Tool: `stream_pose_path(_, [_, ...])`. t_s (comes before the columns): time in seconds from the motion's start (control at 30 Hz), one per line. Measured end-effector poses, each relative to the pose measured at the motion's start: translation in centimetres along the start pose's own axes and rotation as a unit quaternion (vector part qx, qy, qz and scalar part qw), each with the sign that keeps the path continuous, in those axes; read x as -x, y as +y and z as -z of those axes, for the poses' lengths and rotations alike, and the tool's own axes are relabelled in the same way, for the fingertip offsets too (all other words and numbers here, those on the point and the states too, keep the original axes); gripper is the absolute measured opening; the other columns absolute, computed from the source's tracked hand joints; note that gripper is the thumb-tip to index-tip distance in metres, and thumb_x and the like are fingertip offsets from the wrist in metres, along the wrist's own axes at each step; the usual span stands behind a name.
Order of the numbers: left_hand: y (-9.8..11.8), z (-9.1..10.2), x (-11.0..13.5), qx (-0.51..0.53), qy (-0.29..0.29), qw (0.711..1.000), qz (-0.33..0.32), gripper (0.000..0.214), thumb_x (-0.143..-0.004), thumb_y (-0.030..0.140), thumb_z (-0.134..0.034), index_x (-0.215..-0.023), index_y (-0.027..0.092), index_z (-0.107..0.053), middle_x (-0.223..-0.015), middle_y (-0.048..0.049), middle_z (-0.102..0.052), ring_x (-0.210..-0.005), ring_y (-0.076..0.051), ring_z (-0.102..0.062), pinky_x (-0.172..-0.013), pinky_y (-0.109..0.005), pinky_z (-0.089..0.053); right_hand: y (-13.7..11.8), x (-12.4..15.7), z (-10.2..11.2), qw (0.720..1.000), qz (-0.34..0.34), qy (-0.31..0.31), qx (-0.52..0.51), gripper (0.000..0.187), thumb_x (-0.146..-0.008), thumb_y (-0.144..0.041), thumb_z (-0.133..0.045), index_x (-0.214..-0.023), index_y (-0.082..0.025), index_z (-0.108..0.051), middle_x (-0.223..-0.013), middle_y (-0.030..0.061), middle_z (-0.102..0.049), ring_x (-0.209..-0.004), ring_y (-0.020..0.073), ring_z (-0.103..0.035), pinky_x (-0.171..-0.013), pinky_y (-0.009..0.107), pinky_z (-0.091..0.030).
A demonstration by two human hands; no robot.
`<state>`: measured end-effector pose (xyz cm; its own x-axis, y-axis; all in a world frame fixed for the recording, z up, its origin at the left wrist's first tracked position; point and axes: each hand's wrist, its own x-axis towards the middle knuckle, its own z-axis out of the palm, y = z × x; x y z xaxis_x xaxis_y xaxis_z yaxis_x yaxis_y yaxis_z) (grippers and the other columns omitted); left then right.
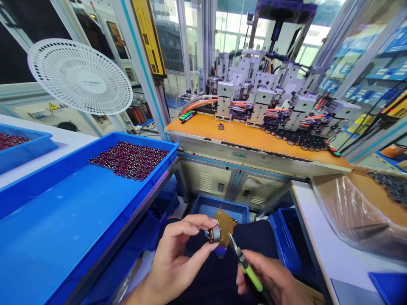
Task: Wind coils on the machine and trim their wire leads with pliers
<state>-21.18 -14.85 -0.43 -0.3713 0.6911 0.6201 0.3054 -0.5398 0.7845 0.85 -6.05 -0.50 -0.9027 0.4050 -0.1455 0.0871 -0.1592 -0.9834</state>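
Observation:
Between the thumb and fingers of my left hand (pixel 178 254) is a small motor stator (pixel 215 234), a silvery ring with copper windings showing at its side. A thin wire loop stands up at its top, near the fingertips. My right hand (pixel 267 271) is wrapped round a pair of cutting pliers (pixel 246 267) with green and black handles. The pliers' jaws point up and left, a short way right of the stator and apart from it. Behind the stator, a brownish-yellow sheet (pixel 225 222) lies near my lap.
On the left stands a blue tray (pixel 63 203) with many small wound parts (pixel 133 160) at its far end. Ahead, a machine (pixel 260 93) rises over an orange bench (pixel 203 127) bearing dark round parts (pixel 295 137). A plastic-lined carton (pixel 349 212) is at right; a white fan (pixel 81 76) upper left.

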Motion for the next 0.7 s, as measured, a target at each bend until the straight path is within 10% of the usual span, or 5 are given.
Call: stream_pose_path(0.7, [0.4, 0.0, 0.4, 0.028, -0.01, 0.998, 0.046, 0.051, -0.074, -0.009, -0.065, -0.109, 0.026, -0.052, -0.109, -0.0045, -0.074, -0.099, -0.019, -0.073, -0.09, -0.033, -0.061, -0.6, -0.2, -0.5, 0.997, 0.06, -0.017, 0.034, 0.061, -0.086, -0.034, -0.062, -0.144, -0.027, -0.045, -0.103, 0.0108, -0.062, -0.082, 0.0164, -0.061, -0.077, 0.039, -0.055])
